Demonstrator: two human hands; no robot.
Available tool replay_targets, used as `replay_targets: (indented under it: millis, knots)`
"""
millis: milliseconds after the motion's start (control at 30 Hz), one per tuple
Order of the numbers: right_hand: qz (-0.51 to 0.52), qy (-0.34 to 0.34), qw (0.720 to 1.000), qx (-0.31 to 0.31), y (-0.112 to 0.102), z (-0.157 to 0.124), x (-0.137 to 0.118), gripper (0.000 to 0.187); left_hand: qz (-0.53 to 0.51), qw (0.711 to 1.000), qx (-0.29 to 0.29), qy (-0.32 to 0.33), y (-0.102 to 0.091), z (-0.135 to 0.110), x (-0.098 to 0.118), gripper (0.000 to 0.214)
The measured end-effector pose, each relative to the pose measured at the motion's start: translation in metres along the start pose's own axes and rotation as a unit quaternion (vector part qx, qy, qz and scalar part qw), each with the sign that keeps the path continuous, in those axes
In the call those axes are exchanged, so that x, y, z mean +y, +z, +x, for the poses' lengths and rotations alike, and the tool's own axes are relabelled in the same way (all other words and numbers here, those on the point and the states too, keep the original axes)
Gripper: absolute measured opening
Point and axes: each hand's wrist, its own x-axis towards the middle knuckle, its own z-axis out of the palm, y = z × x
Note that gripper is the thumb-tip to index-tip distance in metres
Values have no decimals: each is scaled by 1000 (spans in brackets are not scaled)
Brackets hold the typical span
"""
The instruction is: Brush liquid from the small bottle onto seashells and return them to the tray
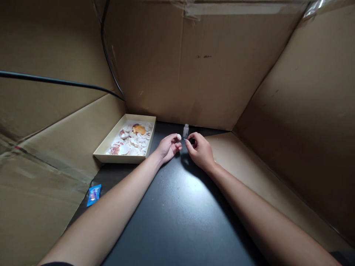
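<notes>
My left hand (168, 147) rests on the dark table with its fingers curled, pinching a small white shell (179, 137) between thumb and fingertip. Close beside it, my right hand (200, 150) is closed on a small black object (192, 140), possibly a cap. A little clear bottle (185, 130) stands upright just beyond both hands, not touched by either. To the left lies a shallow cream tray (105, 154) holding several white, red-streaked and orange shells (132, 138).
Cardboard walls (210, 66) enclose the dark table (177, 214) on the back, left and right. A black cable (58, 82) runs along the left wall. A blue sweet wrapper (93, 194) lies at the table's left edge.
</notes>
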Motion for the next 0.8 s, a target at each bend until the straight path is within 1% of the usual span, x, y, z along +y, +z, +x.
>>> replay_targets:
  millis: [67, 200, 300, 433, 567, 700, 800]
  knots:
    - [7, 4, 1000, 9, 0, 0, 1, 13, 5, 1000, 3, 3, 1, -1, 0, 5]
    - [17, 0, 1000, -10, 0, 0, 1, 13, 2, 1000, 3, 5, 0, 0, 0, 6]
    - [12, 5, 1000, -3, 1, 0, 0, 13, -1, 1000, 3, 3, -1, 1, -1, 7]
    - [-6, -6, 1000, -3, 2, 0, 0, 14, -3, 1000, -11, 1, -3, 2, -1, 9]
    - [-10, -11, 1000, -4, 3, 0, 1, 14, -4, 1000, -20, -6, -3, 1, -1, 15]
    - [-28, -6, 1000, -3, 2, 0, 0, 13, 12, 999, -37, -19, -2, 0, -2, 20]
    - [-31, -9, 999, -1, 1, -1, -1, 14, 26, 998, -48, -14, -2, 0, -2, 20]
